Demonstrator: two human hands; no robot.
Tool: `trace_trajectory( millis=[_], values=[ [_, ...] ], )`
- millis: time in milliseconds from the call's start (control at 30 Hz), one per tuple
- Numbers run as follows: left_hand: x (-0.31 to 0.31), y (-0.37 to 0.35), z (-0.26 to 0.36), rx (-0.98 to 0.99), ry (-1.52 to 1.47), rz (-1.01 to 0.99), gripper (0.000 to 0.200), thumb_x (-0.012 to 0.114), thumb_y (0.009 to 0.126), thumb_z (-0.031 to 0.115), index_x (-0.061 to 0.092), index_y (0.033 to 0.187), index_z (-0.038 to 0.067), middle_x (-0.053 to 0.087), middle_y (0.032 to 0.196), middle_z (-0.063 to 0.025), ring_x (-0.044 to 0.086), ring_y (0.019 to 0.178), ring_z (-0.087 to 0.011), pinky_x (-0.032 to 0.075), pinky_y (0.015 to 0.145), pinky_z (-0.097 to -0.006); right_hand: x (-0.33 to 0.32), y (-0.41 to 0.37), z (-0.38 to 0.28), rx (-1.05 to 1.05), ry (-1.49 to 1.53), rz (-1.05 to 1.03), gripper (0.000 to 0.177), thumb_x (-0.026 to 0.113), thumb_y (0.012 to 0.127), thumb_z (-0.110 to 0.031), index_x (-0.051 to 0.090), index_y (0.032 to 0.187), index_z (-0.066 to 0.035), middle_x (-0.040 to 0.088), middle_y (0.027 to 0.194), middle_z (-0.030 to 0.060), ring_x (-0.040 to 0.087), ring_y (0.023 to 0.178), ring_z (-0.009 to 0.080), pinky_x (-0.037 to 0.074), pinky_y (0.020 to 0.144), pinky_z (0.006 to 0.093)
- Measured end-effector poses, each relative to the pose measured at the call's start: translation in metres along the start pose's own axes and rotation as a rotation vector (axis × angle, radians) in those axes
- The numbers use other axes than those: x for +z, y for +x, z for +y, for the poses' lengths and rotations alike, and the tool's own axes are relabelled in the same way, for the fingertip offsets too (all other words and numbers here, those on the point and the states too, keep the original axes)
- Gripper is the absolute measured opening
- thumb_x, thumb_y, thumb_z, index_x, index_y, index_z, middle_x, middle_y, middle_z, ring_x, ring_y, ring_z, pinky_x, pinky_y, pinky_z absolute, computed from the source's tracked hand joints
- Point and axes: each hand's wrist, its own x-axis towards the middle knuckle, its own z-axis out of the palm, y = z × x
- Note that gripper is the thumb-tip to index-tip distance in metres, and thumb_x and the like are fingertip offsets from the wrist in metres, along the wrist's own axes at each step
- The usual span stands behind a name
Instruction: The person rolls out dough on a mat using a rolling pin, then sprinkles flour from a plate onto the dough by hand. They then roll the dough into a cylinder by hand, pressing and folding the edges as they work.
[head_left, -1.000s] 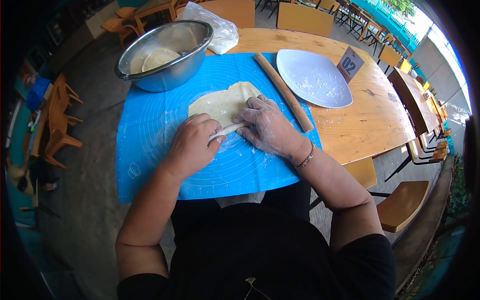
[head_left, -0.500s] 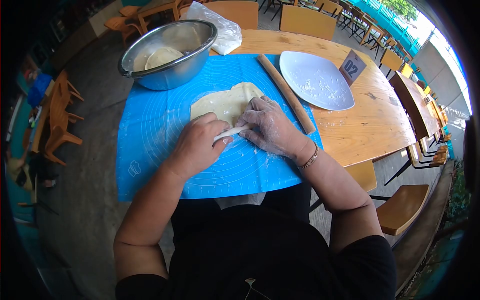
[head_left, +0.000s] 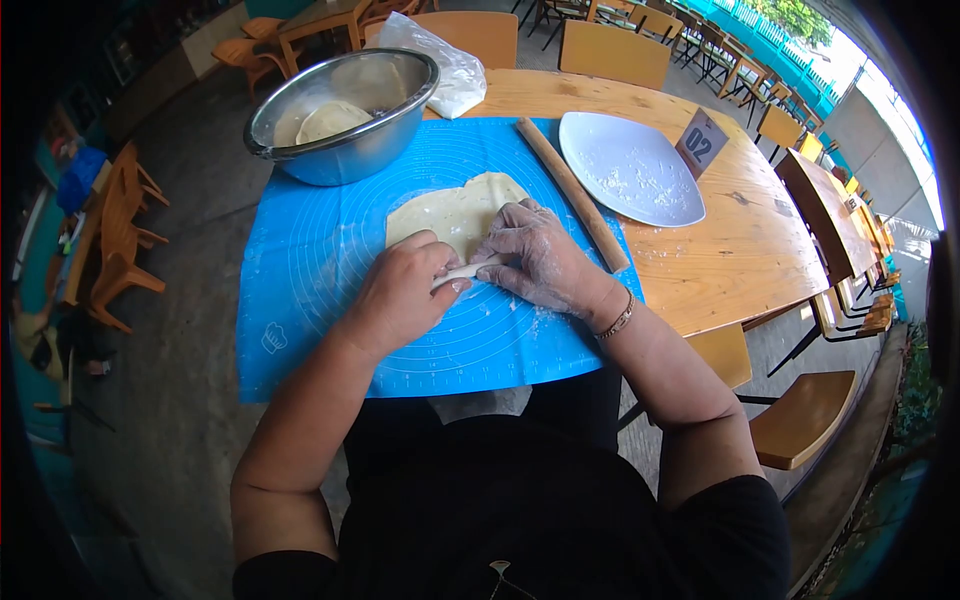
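A thin, pale sheet of dough [head_left: 440, 213] lies on the blue silicone mat [head_left: 310, 230], its near edge rolled into a narrow roll. My left hand [head_left: 402, 288] pinches the left part of that roll between thumb and fingers. On the other side, my right hand [head_left: 535, 255], white with flour and with a bracelet at the wrist, has its fingers closed on the right part. Only a short stretch of the roll shows between the two hands; the rest is hidden beneath them.
A wooden rolling pin [head_left: 575, 195] lies along the mat's right side, beside a floury white plate [head_left: 612, 145] and a "02" sign [head_left: 700, 143]. At the back left, a metal bowl [head_left: 365, 155] holds dough [head_left: 332, 120], next to a plastic bag [head_left: 462, 82].
The whole view has shifted slightly, with mat and bowl appearing a little lower. Both hands keep hold of the rolled dough edge, with only slight finger movement.
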Motion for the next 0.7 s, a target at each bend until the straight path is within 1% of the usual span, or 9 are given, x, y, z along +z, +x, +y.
trace_trajectory(
  millis=[33,100,233,333,400,533,600,700],
  values=[
    [-0.001,0.0,0.0,0.001,0.0,-0.002,0.023,0.081,0.08,0.01,0.071,0.096,-0.004,0.065,0.09,-0.0155,0.066,0.079,-0.0312,0.053,0.07,-0.0392,-0.001,0.0,0.0,0.001,0.0,0.001,0.022,0.08,0.075,-0.017,0.078,0.097,-0.018,0.061,0.095,0.0102,0.057,0.096,0.0323,0.046,0.087,0.0435],
    [-0.003,-0.001,0.002,-0.039,0.012,-0.015,0.024,0.082,0.078,0.01,0.071,0.094,-0.004,0.065,0.087,-0.0148,0.065,0.075,-0.0289,0.052,0.068,-0.0379,-0.003,0.0,-0.002,0.04,-0.022,-0.05,0.021,0.08,0.079,-0.018,0.077,0.099,-0.012,0.06,0.099,0.0093,0.056,0.099,0.0293,0.046,0.091,0.0408],
    [-0.011,-0.004,0.002,-0.056,0.027,-0.035,0.024,0.083,0.077,0.01,0.071,0.093,-0.005,0.065,0.084,-0.014,0.063,0.07,-0.0255,0.051,0.064,-0.0361,-0.006,0.0,-0.002,0.044,-0.008,-0.057,0.021,0.081,0.079,-0.018,0.077,0.098,-0.011,0.06,0.098,0.0092,0.055,0.099,0.0291,0.046,0.092,0.04],
    [-0.017,-0.006,0.002,-0.083,-0.018,-0.071,0.024,0.083,0.077,0.009,0.072,0.093,-0.005,0.066,0.082,-0.0136,0.062,0.067,-0.0226,0.05,0.063,-0.0348,-0.009,-0.001,-0.001,0.072,0.025,-0.048,0.021,0.083,0.078,-0.019,0.077,0.096,-0.011,0.06,0.097,0.009,0.055,0.099,0.0286,0.046,0.092,0.0397],
    [-0.018,-0.007,0.002,-0.061,-0.042,-0.073,0.023,0.083,0.077,0.009,0.072,0.092,-0.005,0.066,0.081,-0.0137,0.061,0.065,-0.0213,0.05,0.062,-0.0347,-0.013,-0.002,-0.001,0.109,-0.024,-0.06,0.021,0.084,0.076,-0.02,0.077,0.094,-0.011,0.06,0.096,0.0083,0.055,0.098,0.0283,0.046,0.093,0.0399],
    [-0.019,-0.007,0.002,-0.066,-0.03,-0.086,0.023,0.084,0.077,0.009,0.072,0.091,-0.005,0.065,0.081,-0.0137,0.061,0.065,-0.0209,0.05,0.062,-0.0349,-0.019,-0.004,0.002,0.133,-0.043,-0.068,0.022,0.084,0.076,-0.021,0.077,0.093,-0.01,0.06,0.095,0.0081,0.054,0.097,0.0285,0.045,0.093,0.0402],
    [-0.019,-0.007,0.002,-0.094,-0.023,-0.09,0.024,0.084,0.076,0.009,0.073,0.091,-0.005,0.065,0.081,-0.0139,0.06,0.064,-0.021,0.049,0.062,-0.035,-0.024,-0.005,0.002,0.178,-0.029,-0.093,0.022,0.084,0.076,-0.021,0.076,0.093,-0.009,0.061,0.096,0.0081,0.055,0.098,0.0284,0.045,0.093,0.0402],
    [-0.024,-0.008,0.004,-0.103,-0.046,-0.102,0.024,0.084,0.077,0.009,0.073,0.092,-0.005,0.065,0.081,-0.0139,0.06,0.065,-0.0213,0.049,0.062,-0.0351,-0.027,-0.006,0.004,0.174,-0.032,-0.082,0.02,0.082,0.078,-0.02,0.076,0.093,-0.009,0.062,0.096,0.0087,0.056,0.099,0.0287,0.046,0.094,0.0401]
  ],
)
